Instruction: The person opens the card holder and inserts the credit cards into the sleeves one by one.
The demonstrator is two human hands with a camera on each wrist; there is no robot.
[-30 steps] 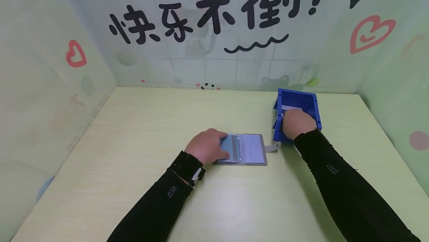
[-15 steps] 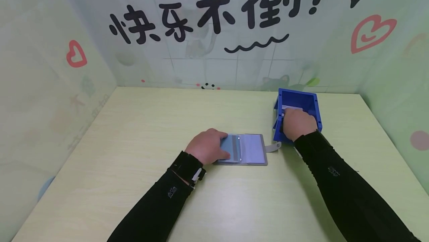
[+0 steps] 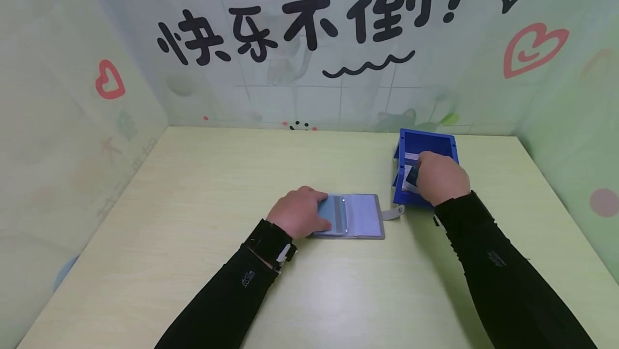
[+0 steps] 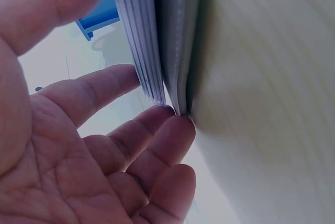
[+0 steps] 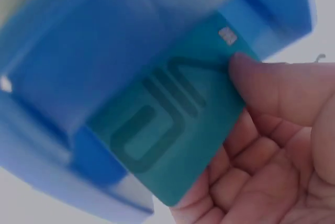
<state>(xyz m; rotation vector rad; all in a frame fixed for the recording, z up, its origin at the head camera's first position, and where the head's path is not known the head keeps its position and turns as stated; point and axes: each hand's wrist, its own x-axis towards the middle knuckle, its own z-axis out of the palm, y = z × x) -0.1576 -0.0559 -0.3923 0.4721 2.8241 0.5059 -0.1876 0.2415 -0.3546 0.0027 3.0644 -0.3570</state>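
Note:
An open card holder (image 3: pixel 365 216) with clear sleeves lies mid-table, its grey snap strap (image 3: pixel 393 212) pointing right. My left hand (image 3: pixel 297 212) holds its left side, thumb at the near edge and a finger at the far edge. In the left wrist view, fingertips touch the stacked sleeves (image 4: pixel 138 35) and the grey cover (image 4: pixel 178 51). My right hand (image 3: pixel 442 179) is over the near part of a blue bin (image 3: pixel 427 142). Between thumb and fingers it pinches a teal bank card (image 5: pixel 167 114) with a chip and a large dark logo.
Pale cards or papers (image 3: pixel 410 157) lie inside the bin, partly hidden by my right hand. The bin stands at the back right of the wooden table (image 3: pixel 217 177). Printed cloth walls (image 3: pixel 300 102) rise behind and on both sides.
My right hand has lifted slightly and shifted right within the bin, so the dark card and pale contents now show. The left hand and card holder stay put.

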